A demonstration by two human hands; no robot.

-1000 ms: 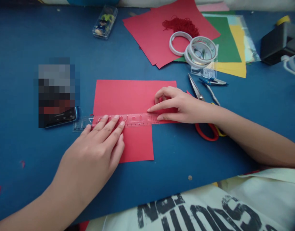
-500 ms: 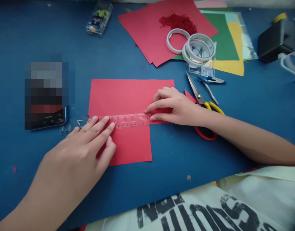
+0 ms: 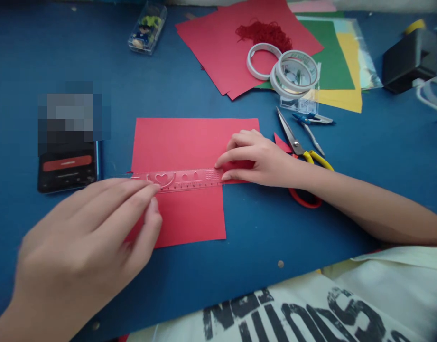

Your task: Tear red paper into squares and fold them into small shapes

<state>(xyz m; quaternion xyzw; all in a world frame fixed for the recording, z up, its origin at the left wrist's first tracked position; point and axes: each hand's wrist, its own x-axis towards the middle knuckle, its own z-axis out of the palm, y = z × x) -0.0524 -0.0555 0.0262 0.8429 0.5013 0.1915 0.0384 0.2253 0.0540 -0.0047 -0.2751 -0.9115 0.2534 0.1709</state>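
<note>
Clear plastic ruler [image 3: 190, 178] on red paper [image 3: 190, 142], black rectangular phone [image 3: 70, 176] to the left, red-and-yellow-handled metal scissors [image 3: 295, 145] to the right

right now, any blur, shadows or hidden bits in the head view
In the head view, the person's bare left hand looks slightly soft-edged; in that same head view, pixel blocks hide the upper part of the flat, black-screened phone, and a soft shadow darkens the flat red paper under the bare right hand.

Lower left, the left hand [image 3: 86, 237] covers part of the ruler [image 3: 186, 176]; middle left, the phone [image 3: 67, 176] is partly pixelated.
</note>
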